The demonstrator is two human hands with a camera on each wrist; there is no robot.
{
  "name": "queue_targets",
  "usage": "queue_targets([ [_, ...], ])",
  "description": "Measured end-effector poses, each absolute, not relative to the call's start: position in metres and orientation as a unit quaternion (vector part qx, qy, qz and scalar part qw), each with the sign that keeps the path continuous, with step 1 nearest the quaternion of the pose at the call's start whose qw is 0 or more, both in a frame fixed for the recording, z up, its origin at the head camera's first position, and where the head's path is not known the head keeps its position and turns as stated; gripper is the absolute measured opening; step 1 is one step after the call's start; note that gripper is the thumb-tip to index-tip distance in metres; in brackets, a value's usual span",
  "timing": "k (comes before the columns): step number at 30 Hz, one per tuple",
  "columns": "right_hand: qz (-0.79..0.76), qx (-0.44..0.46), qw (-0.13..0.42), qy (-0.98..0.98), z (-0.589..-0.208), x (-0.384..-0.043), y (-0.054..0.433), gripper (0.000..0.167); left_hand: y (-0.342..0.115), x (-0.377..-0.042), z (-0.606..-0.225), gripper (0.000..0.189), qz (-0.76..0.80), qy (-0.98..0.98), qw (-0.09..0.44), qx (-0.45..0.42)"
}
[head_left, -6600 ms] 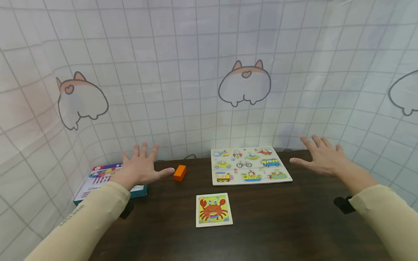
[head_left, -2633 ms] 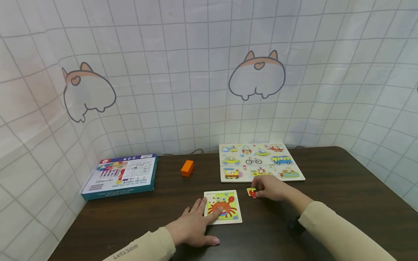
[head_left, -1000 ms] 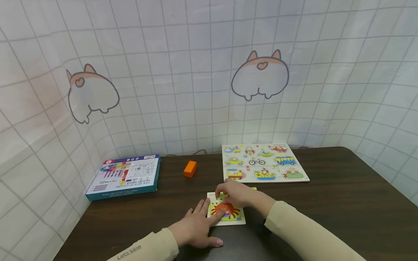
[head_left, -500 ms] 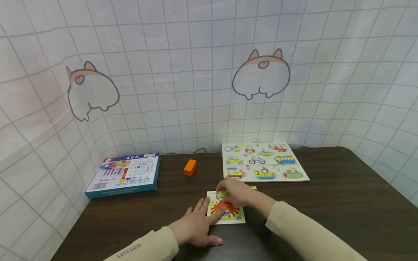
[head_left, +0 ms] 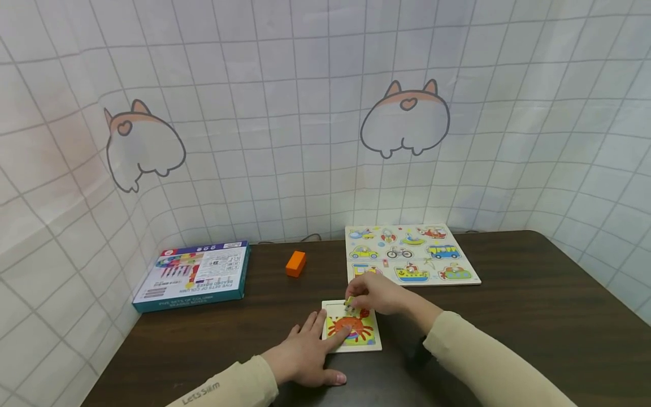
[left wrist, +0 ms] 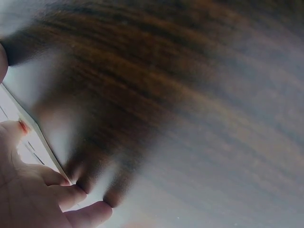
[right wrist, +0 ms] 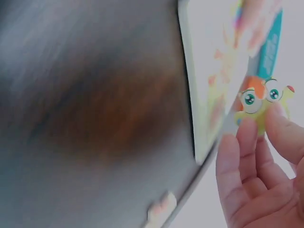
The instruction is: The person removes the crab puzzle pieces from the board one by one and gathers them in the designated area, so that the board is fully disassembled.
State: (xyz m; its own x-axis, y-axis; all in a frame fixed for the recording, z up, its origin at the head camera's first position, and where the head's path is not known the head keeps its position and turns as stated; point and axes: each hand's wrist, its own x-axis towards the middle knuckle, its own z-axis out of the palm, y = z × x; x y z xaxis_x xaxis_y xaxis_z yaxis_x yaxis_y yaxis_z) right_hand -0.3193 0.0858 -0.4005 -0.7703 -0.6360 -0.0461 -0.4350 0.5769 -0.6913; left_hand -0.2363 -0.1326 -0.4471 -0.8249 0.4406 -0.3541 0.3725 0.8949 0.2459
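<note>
Eye piece [right wrist: 262, 105] is now rising clear of the crab tray [head_left: 356, 349], no longer lying flat in it; I am judging the tray partly emptied. The right hand [head_left: 377, 294] is pinching it; the left hand [head_left: 304, 351], fingers extended, is resting on the tray, which is still retaining body [head_left: 352, 321] and one claw [head_left: 364, 312]

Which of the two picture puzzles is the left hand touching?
The small, square, pale-framed red crab puzzle; the larger, rectangular white vehicle puzzle sits farther back.

puzzle piece [right wrist: 261, 104] — yellow, green-eyed print
</note>
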Motion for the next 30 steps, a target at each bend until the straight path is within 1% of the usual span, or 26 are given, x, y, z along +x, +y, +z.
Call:
queue_targets([
  [3, -0.345, -0.312, 0.111, 0.878, -0.393, -0.322, 0.106, 0.013, -0.128, -0.232, -0.440, 0.087, 0.076, 0.953, 0.204, 0.210],
  [7, -0.319, -0.284, 0.059, 0.902, -0.385, -0.328, 0.143, 0.018, -0.122, -0.223, -0.422, 0.085, 0.063, 0.954, 0.208, 0.206],
  [9, -0.302, -0.265, 0.046, 0.914, -0.385, -0.331, 0.162, 0.018, -0.121, -0.219, -0.415, 0.085, 0.068, 0.954, 0.209, 0.202],
  [13, -0.277, -0.228, 0.049, 0.932, -0.391, -0.334, 0.195, 0.011, -0.121, -0.214, -0.407, 0.083, 0.073, 0.956, 0.207, 0.195],
  [15, -0.271, -0.216, 0.061, 0.936, -0.395, -0.335, 0.206, 0.006, -0.122, -0.214, -0.407, 0.083, 0.075, 0.956, 0.208, 0.195],
  [20, -0.265, -0.208, 0.087, 0.938, -0.405, -0.333, 0.217, 0.005, -0.122, -0.214, -0.410, 0.082, 0.076, 0.955, 0.208, 0.198],
  [25, -0.239, -0.214, 0.070, 0.945, -0.407, -0.329, 0.214, 0.009, -0.124, -0.216, -0.417, 0.084, 0.085, 0.951, 0.213, 0.208],
  [30, -0.214, -0.203, 0.098, 0.950, -0.403, -0.326, 0.217, 0.021, -0.123, -0.216, -0.413, 0.085, 0.081, 0.953, 0.205, 0.206],
])
